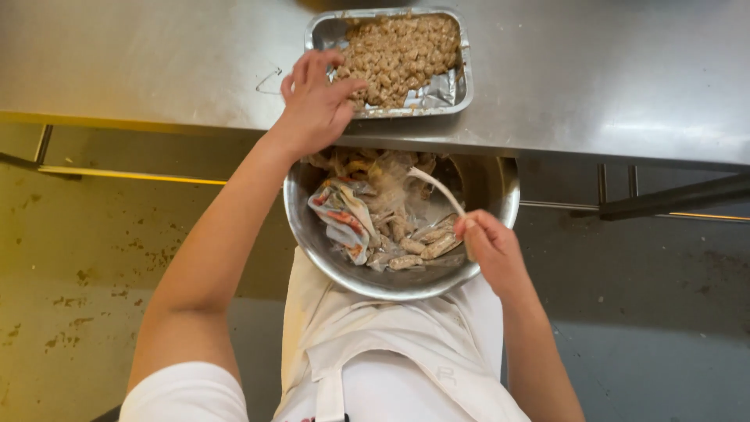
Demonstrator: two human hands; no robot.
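Observation:
A round metal bowl (500, 195) rests against my white apron, just below the steel counter's edge. It holds empty plastic wrappers and several pale sausage-like pieces (414, 246). My right hand (488, 250) grips a white plastic spoon (437, 187) whose tip points into the bowl. My left hand (316, 101) reaches up to a foil tray (457, 86) on the counter. Its fingers touch the tray's near left corner, among the small brown food chunks (402, 51) heaped there. Whether it pinches a chunk I cannot tell.
The steel counter (609, 78) spans the top of the view, with a lower shelf rail (672, 199) underneath. Below lies a stained grey floor (78, 289). My white apron (391, 359) fills the bottom centre.

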